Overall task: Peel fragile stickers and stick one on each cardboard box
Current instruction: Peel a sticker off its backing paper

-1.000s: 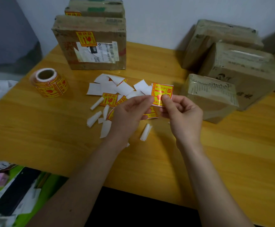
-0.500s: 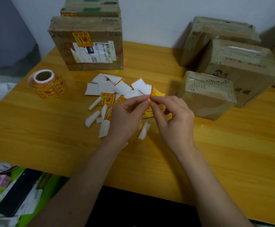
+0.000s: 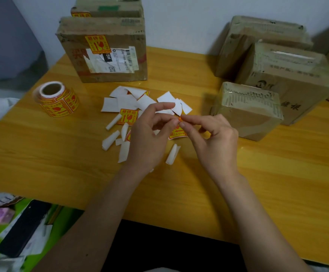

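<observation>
Left hand [image 3: 150, 134]: fingertips pinching sticker [image 3: 180, 120] corner.
Right hand [image 3: 214, 140]: pinching same sticker, opposite side.
Box [image 3: 103, 54], beyond grip: yellow-red sticker on; label reads "5H".
Roll [image 3: 56, 99]: far left.

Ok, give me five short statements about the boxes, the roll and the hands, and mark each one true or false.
1. The sticker roll stands on the table's left side. True.
2. The front left box carries a fragile sticker. True.
3. The nearest right box already has a yellow sticker. False: none shows on it.
4. The left hand lies flat on the table. False: its fingers and the right hand's pinch a sticker.
5. White backing scraps litter the table's middle. True.
</observation>
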